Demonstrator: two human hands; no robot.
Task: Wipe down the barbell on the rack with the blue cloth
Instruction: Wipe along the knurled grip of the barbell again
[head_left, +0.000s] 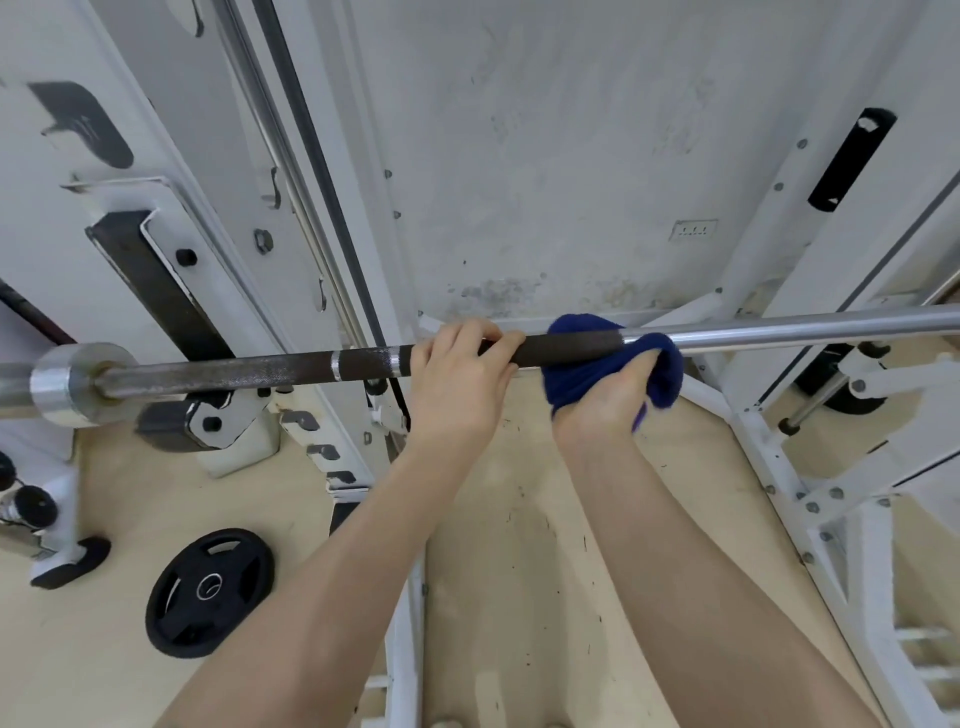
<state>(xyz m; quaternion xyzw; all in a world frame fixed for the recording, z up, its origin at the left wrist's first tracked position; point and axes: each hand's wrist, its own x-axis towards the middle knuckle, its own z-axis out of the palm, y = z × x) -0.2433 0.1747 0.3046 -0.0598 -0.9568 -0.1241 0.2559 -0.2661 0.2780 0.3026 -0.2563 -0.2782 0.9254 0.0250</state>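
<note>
Across the white rack (769, 415) the barbell (249, 370) lies level; the left hand (460, 374) has its fingers curled over the dark knurled stretch, steadying it; just beside it, the right hand (608, 395) has its fingers clamped on the blue cloth (576, 338), bunched around the shaft where knurl meets bright steel; wiping looks under way near mid-bar; how much is already clean cannot be told; the long shiny run rightward and the sleeve (67, 384) likely remain.

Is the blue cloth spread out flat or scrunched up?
Scrunched up: the blue cloth is bunched around the barbell, gripped by the right hand.
</note>
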